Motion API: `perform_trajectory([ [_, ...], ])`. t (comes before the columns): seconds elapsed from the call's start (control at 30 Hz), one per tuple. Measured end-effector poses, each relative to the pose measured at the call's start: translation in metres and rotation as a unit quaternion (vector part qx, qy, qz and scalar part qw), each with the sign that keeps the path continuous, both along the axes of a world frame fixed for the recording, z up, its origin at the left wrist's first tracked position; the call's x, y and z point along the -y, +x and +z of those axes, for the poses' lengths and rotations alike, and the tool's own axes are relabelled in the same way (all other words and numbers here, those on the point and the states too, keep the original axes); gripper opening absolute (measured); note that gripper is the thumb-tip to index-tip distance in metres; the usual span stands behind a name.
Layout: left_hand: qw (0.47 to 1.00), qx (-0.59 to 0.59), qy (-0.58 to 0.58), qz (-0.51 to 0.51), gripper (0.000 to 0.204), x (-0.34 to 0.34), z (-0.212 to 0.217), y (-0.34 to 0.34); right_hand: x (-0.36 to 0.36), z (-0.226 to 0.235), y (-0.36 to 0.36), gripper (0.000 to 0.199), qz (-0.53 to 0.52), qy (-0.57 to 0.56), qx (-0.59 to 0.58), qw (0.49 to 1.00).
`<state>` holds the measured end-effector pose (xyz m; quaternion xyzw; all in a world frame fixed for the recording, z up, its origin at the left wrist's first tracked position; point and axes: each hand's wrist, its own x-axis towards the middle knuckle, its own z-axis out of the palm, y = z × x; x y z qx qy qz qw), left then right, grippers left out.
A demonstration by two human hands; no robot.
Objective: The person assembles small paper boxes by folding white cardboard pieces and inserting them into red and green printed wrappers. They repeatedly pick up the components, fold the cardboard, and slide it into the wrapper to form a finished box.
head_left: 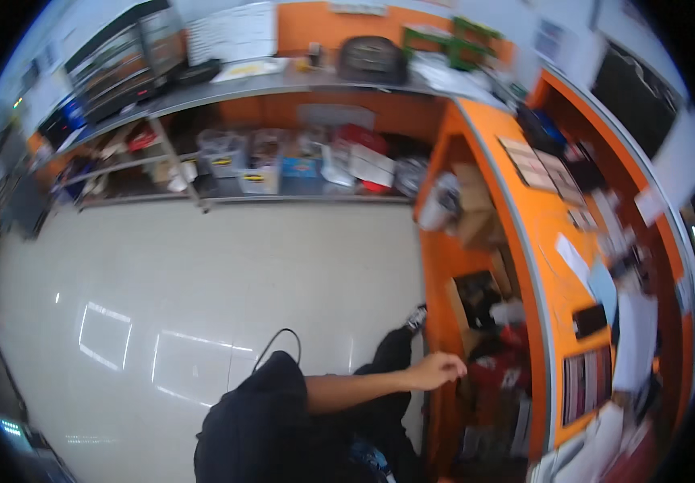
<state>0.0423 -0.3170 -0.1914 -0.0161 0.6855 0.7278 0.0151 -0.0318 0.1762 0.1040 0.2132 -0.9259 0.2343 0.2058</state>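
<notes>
My left hand point(438, 372) reaches rightward across my body, its bare forearm coming out of a black short sleeve. The fingers are loosely bent and a little blurred, and nothing shows in them. It hovers by the open front of an orange shelf unit point(434, 414), and whether it touches the edge cannot be made out. Inside that unit, just beyond my fingertips, lies a heap of red packages point(512, 362). Higher up in the same unit are cardboard boxes point(476, 221) and a black box point(476, 294). My right hand is out of view.
On the orange counter top sit a dark phone-like device point(589, 320), a striped sample board point(587, 386) and loose papers point(637, 338). A metal workbench point(283, 84) runs along the back, with plastic bins point(223, 153) beneath. Pale glossy floor tiles point(202, 274) spread to my left.
</notes>
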Motion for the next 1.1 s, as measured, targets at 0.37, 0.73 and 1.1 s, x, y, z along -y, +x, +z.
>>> perform_trajectory([
  [0.37,0.836,-0.004,0.431,-0.34,0.074,-0.006,0.1,0.0,0.268,-0.09,0.126,0.021,0.279,0.049,0.018,0.959],
  [0.73,0.959,0.267,0.084,-0.036,0.04,0.014,0.097,0.035,0.215,-0.131,0.162,0.022,-0.133,-0.185,-0.116,0.967],
  [1.1,0.952,0.154,0.118,-0.239,0.042,0.02,0.069,0.039,0.194,-0.254,0.164,0.069,0.055,-0.517,0.52,0.677],
])
